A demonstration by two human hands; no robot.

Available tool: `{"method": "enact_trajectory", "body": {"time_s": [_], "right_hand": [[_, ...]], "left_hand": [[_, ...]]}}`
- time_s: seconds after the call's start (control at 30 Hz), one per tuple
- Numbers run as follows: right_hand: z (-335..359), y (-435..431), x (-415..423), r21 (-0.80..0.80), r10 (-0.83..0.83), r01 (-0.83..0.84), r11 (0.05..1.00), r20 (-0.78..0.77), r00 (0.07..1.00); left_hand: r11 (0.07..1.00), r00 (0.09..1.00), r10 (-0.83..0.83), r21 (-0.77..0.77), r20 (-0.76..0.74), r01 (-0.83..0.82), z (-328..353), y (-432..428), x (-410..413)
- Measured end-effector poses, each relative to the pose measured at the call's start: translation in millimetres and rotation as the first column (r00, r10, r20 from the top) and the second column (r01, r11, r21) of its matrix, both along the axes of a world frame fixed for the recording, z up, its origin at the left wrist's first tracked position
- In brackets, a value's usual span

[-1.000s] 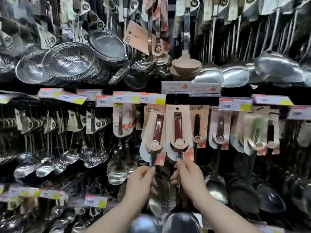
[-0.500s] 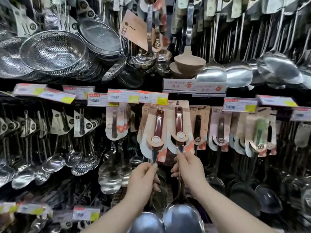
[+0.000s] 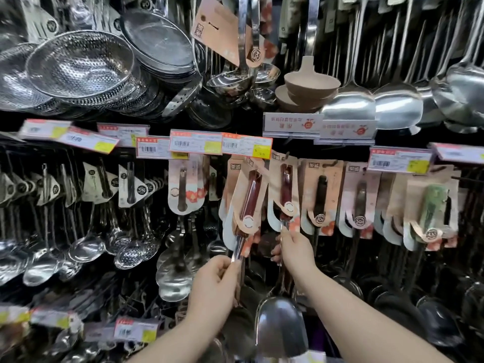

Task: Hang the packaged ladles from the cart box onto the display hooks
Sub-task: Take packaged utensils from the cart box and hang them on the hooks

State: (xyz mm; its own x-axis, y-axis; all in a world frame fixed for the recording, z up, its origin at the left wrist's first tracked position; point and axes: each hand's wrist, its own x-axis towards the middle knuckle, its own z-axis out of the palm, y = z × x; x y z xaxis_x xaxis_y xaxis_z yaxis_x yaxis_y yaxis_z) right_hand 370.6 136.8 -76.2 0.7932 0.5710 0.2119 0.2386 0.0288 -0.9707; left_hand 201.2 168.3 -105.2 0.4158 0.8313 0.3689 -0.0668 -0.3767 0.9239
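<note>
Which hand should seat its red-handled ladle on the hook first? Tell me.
Right, probably. The right hand holds its ladle upright, card top level with its hanging neighbours; the left hand holds a tilted ladle.

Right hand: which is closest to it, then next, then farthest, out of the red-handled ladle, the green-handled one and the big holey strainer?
From the right hand:
1. Red-handled ladle, held by it, just above.
2. Green-handled ladle, off to the right.
3. Holey strainer, up in the top left corner.
</note>
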Motion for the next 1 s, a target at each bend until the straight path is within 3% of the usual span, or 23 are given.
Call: {"method": "enact_trajectory", "body": {"time_s": [0.17,0.4,0.6,0.67,0.7,0.73,0.8,0.87,1.0], "right_hand": [[-5.3,23.7,22.9,-0.073,-0.035,0.043,0.996,0.111,0.993],[-6.3,44.0,40.5,-0.133,0.023,-0.01,0.991,0.096,0.995],[-6.7,35.4,48.9,-0.437,0.052,0.096,0.894,0.314,0.948],[-3.1,23.9,38.0,-0.326,-0.033,0.15,0.933,0.337,0.941],[-1.5,17.7,31.0,-0.186,-0.051,0.1,0.977,0.251,0.967],[1.2,11.1,21.7,-0.035,0.009,-0.005,0.999,0.103,0.995],[8.4,-5.5,-2.1,0.122,0.265,-0.251,0.96,-0.122,0.957],[11.0,-18.8,-20.6,0.143,0.381,-0.37,0.918,-0.062,0.922],[14.4,-36.0,-37.5,0.276,0.268,-0.282,0.919,0.089,0.959]], "left_hand": [[1.0,1.0,0.009,-0.006,0.009,-0.009,1.4,2.1,0.3],[0.999,0.999,-0.03,-0.044,0.033,0.032,7.6,-1.4,14.1],[0.997,0.996,-0.067,-0.045,0.057,0.07,6.3,-3.5,20.8],[0.995,0.995,-0.084,-0.044,0.058,0.086,6.2,-4.3,20.9],[0.994,0.993,-0.093,-0.054,0.069,0.097,6.4,-4.9,21.0],[0.992,0.991,-0.103,-0.07,0.084,0.109,6.3,-5.6,21.4],[0.986,0.986,-0.126,-0.097,0.109,0.136,5.4,-8.2,23.3],[0.98,0.981,-0.153,-0.112,0.122,0.167,3.1,-12.1,26.1],[0.97,0.972,-0.204,-0.112,0.115,0.216,-2.4,-20.9,30.6]]}}
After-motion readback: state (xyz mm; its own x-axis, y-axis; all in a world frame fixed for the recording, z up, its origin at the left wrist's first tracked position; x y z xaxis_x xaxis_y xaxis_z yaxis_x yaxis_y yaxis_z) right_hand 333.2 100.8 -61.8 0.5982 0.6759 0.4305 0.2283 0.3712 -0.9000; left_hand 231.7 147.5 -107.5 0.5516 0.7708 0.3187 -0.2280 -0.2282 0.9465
